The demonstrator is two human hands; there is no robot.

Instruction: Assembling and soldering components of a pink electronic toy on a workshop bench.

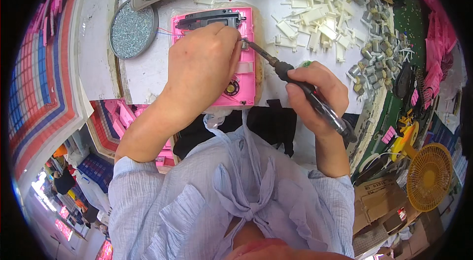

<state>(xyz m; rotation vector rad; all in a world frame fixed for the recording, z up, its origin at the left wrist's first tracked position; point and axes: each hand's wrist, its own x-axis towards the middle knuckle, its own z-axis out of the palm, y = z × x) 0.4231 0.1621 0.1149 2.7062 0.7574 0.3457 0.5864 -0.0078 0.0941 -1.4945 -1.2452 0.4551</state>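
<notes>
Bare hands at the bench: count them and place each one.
2: the left hand is over the pink casing; the right hand, right of it, grips the black-handled tool.

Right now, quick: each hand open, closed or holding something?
Left hand: fingers bent over the pink casing; whether they grip anything can't be told.
Right hand: closed around a black-handled tool.

Left grip (pixel 204 60): back uppermost, bunched | Right grip (pixel 329 85): curled closed | Forearms (pixel 152 124): bare
</notes>
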